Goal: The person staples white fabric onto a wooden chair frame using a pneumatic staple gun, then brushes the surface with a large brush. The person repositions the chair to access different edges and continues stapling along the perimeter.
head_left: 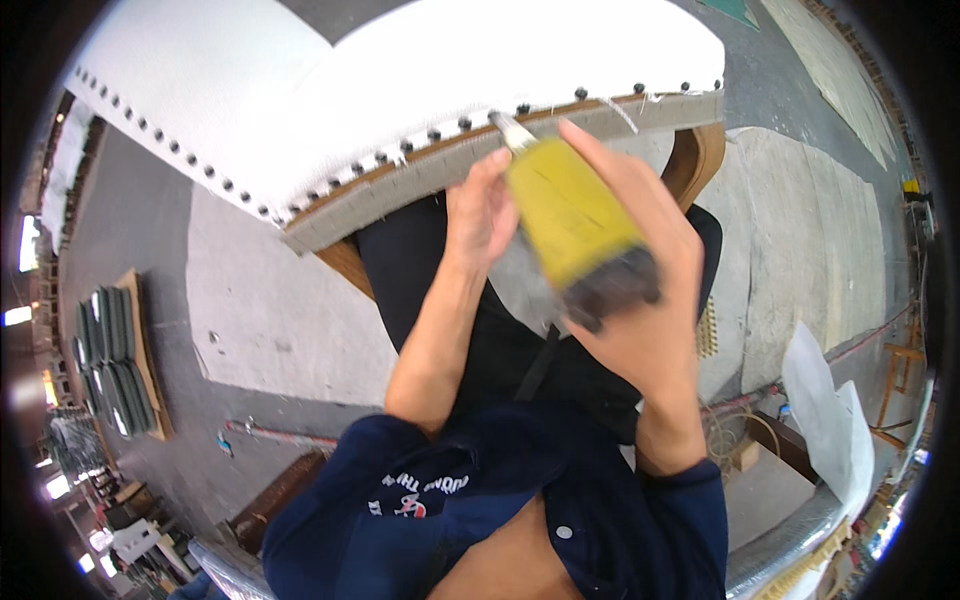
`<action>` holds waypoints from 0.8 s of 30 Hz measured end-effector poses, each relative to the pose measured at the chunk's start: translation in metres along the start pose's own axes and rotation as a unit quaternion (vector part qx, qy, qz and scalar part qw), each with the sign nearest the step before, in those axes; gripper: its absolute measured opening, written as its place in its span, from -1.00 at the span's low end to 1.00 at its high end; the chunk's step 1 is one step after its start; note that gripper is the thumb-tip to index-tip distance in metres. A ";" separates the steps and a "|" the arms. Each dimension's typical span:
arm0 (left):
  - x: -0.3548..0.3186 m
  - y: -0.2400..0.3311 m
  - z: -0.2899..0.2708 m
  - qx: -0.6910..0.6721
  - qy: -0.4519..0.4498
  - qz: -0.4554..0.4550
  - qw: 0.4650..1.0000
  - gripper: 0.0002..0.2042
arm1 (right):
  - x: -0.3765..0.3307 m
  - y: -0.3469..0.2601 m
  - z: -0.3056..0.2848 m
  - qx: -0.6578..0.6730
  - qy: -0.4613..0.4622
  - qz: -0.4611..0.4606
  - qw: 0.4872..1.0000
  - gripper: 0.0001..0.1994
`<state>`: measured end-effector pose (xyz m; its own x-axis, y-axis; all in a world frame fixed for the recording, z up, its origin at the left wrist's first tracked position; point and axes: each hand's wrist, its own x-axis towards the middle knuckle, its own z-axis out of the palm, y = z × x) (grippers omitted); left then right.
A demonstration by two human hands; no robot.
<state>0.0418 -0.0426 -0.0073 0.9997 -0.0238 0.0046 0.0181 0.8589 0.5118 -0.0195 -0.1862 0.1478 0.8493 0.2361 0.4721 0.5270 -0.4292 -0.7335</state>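
A white upholstered panel [400,90] with a row of black round-headed nails [434,134] along its border lies across my lap. Along its near side run a wood-coloured strip and a grey fabric edge [390,205] with loose threads. My right hand [650,260] is wrapped round a yellow staple gun [570,195], its dark rear end smeared by motion. The gun's narrow metal nose meets the panel's border by the nails. Beside that nose is my left hand [478,215], its fingers curled and fingertips near the border; whatever they pinch is hidden.
A curved wooden part [697,165] shows under the panel's right end. Pale sheets [280,300] cover the floor on both sides. Stacked dark green cushions [115,360] lie on a board at left. White sheeting [830,420] and a coiled hose [730,430] are at lower right.
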 end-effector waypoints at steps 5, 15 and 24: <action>0.017 -0.009 0.015 -0.008 -0.013 0.049 0.999 -0.75 | -0.080 0.006 -0.064 0.087 0.204 0.306 0.926 -0.45; 0.023 -0.020 0.015 0.042 0.023 0.091 0.995 -0.47 | -0.371 0.277 -0.152 0.027 0.532 0.559 0.636 -0.87; 0.029 -0.018 0.022 0.138 0.031 0.134 0.981 -0.35 | -0.408 0.341 -0.125 0.123 0.478 0.645 0.584 -0.85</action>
<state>0.0703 -0.0700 0.0022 0.9670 0.2228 0.1236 -0.2427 0.6583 0.7125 -0.1902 -0.5374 -0.2340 0.2018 -0.7899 -0.5791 -0.4436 0.4534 -0.7731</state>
